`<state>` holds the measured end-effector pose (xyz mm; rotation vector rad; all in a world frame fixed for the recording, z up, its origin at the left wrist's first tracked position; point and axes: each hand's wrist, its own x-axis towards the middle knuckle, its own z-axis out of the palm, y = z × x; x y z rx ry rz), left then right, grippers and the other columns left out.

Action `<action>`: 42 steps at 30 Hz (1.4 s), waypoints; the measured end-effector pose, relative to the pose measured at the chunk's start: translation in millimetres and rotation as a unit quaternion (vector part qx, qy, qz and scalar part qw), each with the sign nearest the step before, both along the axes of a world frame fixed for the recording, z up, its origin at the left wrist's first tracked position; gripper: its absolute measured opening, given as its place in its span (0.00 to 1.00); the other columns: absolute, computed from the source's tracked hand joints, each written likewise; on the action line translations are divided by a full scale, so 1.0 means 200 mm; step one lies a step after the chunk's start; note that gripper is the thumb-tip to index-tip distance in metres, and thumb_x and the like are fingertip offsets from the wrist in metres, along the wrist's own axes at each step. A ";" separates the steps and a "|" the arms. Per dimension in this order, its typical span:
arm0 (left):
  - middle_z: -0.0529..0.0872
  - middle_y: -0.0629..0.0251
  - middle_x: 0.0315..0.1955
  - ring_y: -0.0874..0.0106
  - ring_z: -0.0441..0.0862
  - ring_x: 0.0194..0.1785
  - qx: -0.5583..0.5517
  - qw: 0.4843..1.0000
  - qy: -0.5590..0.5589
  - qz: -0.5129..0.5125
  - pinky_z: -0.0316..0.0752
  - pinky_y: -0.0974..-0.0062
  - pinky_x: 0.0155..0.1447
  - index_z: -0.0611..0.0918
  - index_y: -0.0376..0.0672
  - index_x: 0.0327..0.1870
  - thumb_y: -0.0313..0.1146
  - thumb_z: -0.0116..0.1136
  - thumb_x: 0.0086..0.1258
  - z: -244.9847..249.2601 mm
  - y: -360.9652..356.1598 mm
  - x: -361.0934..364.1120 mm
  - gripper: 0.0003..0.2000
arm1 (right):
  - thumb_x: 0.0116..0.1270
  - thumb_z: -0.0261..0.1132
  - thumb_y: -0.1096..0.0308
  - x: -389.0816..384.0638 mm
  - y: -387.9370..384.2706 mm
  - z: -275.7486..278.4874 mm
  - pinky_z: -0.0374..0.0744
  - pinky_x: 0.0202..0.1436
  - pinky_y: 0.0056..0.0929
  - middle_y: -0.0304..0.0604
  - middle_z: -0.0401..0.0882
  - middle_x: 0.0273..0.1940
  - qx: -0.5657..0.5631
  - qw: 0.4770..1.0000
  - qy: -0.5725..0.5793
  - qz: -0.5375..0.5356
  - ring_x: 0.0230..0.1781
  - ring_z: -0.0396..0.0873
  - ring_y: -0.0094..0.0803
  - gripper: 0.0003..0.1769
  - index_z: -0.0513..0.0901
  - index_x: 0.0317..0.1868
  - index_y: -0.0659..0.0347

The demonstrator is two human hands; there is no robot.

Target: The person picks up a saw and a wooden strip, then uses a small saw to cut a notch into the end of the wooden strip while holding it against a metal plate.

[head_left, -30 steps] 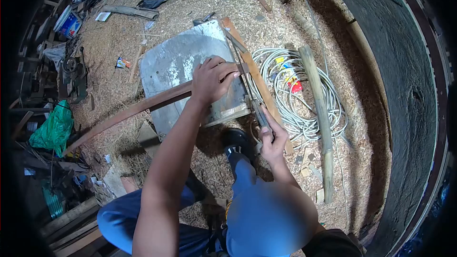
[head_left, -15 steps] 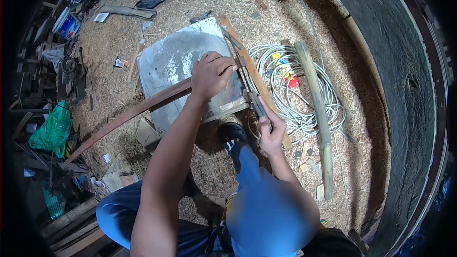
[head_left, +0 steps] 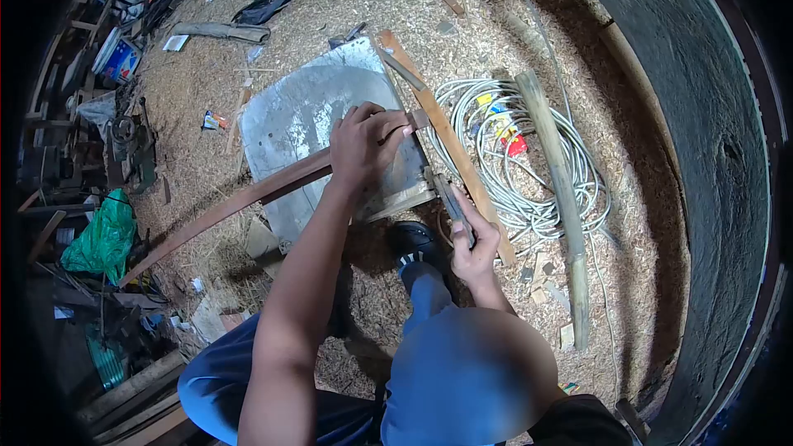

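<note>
Curved wooden strip [head_left: 248, 194] being pinned under your left hand while your right is working the saw.
Your left hand [head_left: 368, 142] is pressing down, fingers closed over the strip's end where it is lying across the metal-topped block [head_left: 301, 107], likely to brace it against the blade's pull; the rest of the strip is trailing away left of that hand over the sawdust floor [head_left: 194, 87]. Your right hand [head_left: 475, 241] is gripping the handle of the saw [head_left: 450, 198], whose frame is running forward just right of your left fingertips. Your shoe [head_left: 413, 241] is sitting against the block's near edge, probably steadying it. Beyond the right hand, a cable coil [head_left: 516, 202] and a bamboo pole [head_left: 553, 173] are lying idle.
</note>
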<state>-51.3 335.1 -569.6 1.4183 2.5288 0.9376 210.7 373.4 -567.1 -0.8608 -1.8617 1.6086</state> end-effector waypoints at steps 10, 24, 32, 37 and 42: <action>0.89 0.69 0.40 0.62 0.86 0.47 0.019 0.999 0.023 0.012 0.76 0.62 0.52 0.94 0.54 0.45 0.44 0.76 0.63 0.00 0.03 0.01 0.12 | 0.73 0.59 0.69 0.00 -0.04 0.00 0.81 0.53 0.28 0.60 0.88 0.55 -0.054 0.998 -0.018 -0.014 0.42 0.84 0.28 0.30 0.77 0.72 0.75; 0.88 0.68 0.39 0.61 0.85 0.47 0.054 0.998 0.001 -0.032 0.76 0.61 0.53 0.93 0.50 0.45 0.40 0.75 0.65 0.02 0.00 -0.04 0.11 | 0.77 0.59 0.64 -0.03 -0.07 0.00 0.78 0.68 0.36 0.65 0.85 0.61 -0.036 0.999 0.004 -0.026 0.63 0.85 0.42 0.29 0.77 0.71 0.78; 0.89 0.69 0.41 0.60 0.86 0.48 0.049 0.997 0.011 -0.057 0.77 0.61 0.54 0.93 0.50 0.46 0.41 0.75 0.65 0.02 -0.01 -0.03 0.11 | 0.78 0.59 0.63 -0.01 -0.09 -0.03 0.82 0.61 0.35 0.64 0.87 0.58 0.000 0.999 0.017 -0.044 0.56 0.88 0.41 0.29 0.78 0.70 0.77; 0.89 0.68 0.43 0.60 0.85 0.50 0.012 0.999 0.024 -0.032 0.75 0.59 0.57 0.93 0.51 0.48 0.44 0.74 0.67 0.04 -0.01 -0.01 0.13 | 0.77 0.59 0.66 -0.02 -0.09 -0.02 0.82 0.59 0.33 0.64 0.88 0.56 0.009 0.999 0.006 -0.042 0.53 0.88 0.35 0.27 0.79 0.70 0.75; 0.89 0.69 0.43 0.60 0.84 0.50 0.019 0.999 0.033 -0.031 0.74 0.58 0.58 0.93 0.52 0.49 0.46 0.73 0.67 0.03 0.00 -0.01 0.14 | 0.70 0.57 0.75 -0.03 -0.07 0.00 0.82 0.49 0.27 0.57 0.91 0.49 0.013 0.999 0.002 -0.046 0.41 0.84 0.26 0.29 0.80 0.71 0.72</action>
